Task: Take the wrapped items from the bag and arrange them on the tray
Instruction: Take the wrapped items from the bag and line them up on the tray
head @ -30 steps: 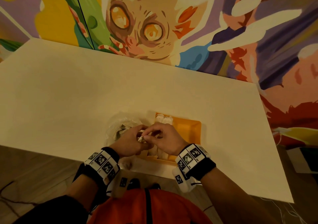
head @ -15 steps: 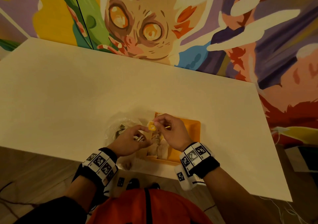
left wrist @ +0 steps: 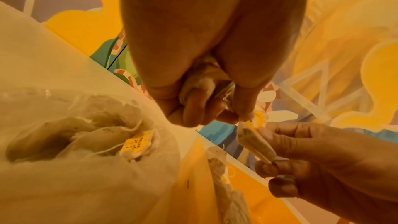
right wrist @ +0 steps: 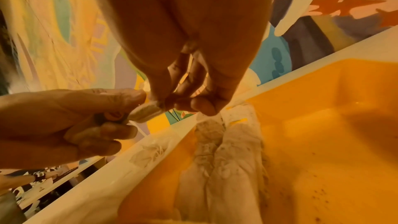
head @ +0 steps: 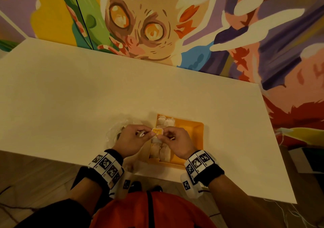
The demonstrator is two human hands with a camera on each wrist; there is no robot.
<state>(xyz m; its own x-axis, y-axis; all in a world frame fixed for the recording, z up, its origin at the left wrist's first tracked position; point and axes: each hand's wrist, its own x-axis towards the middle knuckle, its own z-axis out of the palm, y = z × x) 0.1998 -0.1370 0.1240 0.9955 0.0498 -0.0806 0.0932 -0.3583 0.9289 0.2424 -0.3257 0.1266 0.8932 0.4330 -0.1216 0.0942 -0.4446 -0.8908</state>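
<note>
A small wrapped item (head: pixel 157 132) with a yellow tag hangs over the left edge of the orange tray (head: pixel 191 131). My left hand (head: pixel 140 135) and right hand (head: pixel 168 136) each pinch one end of it. In the left wrist view the wrapped item (left wrist: pixel 256 144) sits between the right hand's thumb and fingers, and my left hand (left wrist: pixel 215 113) also holds a pale bundle (left wrist: pixel 204 81) in its palm. Several wrapped items (head: pixel 163 152) lie in rows along the tray's left side. The clear plastic bag (head: pixel 114 133) lies left of the tray with more items (left wrist: pixel 103 135) inside.
The cream table (head: pixel 87 96) stretches far and left, with its near edge just below my wrists. The tray's right half (right wrist: pixel 323 125) is bare orange. A painted mural wall (head: pixel 157 26) stands behind the table.
Both hands have moved up a little from the tray's near part toward its left edge. The item's yellow tag has come into view between my fingertips.
</note>
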